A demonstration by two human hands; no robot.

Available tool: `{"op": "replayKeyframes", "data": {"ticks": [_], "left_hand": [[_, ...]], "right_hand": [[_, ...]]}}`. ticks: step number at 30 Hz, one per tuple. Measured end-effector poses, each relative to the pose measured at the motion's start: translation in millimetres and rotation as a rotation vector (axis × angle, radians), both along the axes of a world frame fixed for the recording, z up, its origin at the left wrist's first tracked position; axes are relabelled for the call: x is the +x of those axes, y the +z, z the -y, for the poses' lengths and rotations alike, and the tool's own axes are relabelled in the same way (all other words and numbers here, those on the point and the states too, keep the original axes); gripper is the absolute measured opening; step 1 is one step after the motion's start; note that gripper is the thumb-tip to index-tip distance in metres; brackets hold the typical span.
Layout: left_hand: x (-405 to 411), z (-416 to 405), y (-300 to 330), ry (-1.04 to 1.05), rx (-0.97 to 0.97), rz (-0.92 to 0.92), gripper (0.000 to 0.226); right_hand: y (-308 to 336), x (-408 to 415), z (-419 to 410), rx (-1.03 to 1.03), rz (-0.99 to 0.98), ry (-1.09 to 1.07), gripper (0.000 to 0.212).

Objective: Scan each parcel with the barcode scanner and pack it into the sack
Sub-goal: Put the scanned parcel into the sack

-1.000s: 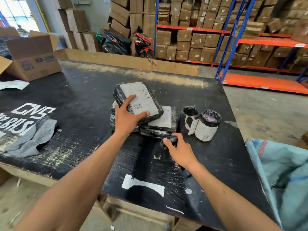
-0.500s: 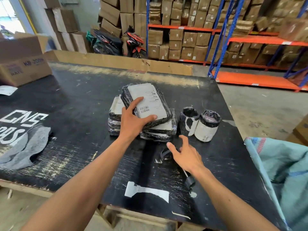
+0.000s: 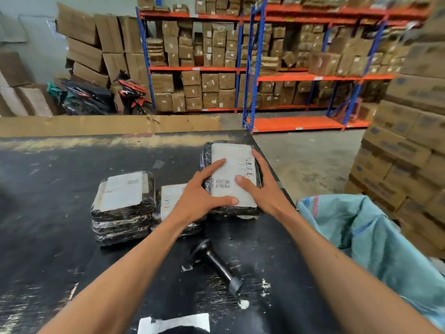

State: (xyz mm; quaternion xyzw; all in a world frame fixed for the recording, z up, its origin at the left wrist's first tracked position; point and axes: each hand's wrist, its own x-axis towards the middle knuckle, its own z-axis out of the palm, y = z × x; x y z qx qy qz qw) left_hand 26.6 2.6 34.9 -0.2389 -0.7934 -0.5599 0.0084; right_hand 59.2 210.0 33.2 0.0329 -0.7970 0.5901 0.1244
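Head view of the packing table [image 3: 60, 201]. Both hands hold 1 black-wrapped parcel [image 3: 231, 174], raised near the right edge of the table with its white label and barcode facing up. The left hand [image 3: 204, 196] grips the near-left corner, thumb lying across the near edge of the label and fingers spread on its face. The right hand [image 3: 262, 186] grips the right side, thumb on the label and fingers curled round the far-right edge. The barcode scanner [image 3: 214, 263] lies on the table, near the person and between the 2 forearms; neither hand touches it. Left of the held parcel, a stack of wrapped parcels [image 3: 122, 206] rests on the table, and 1 further parcel [image 3: 173, 198] lies between that stack and the left hand, partly hidden by the wrist. The open mouth of the teal woven sack [image 3: 375, 237] stands just off the right edge of the table, beside the right forearm.

Step in hand, as judged: the carry of this parcel toward the sack; with the scanner set down, its scan is probably complete, though this cannot be confirmed. The next move calls for swinging the parcel right and down over the sack rim, releasing it inside, then returning to the stack for another parcel and picking up the scanner.
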Motion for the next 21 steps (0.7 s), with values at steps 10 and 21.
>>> {"op": "replayKeyframes", "data": {"ticks": [10,21], "left_hand": [[-8.6,-147.4,-22.6,-0.209,-0.160,0.166,0.127],[-11.6,-315.8,-128.1,-0.105,-0.488,0.057,0.087]], "right_hand": [[-37.4,34.6,-147.2,-0.057,0.008,-0.290,0.071],[-95.8,66.8,-344.5,0.035,0.292,-0.391,0.072]]}}
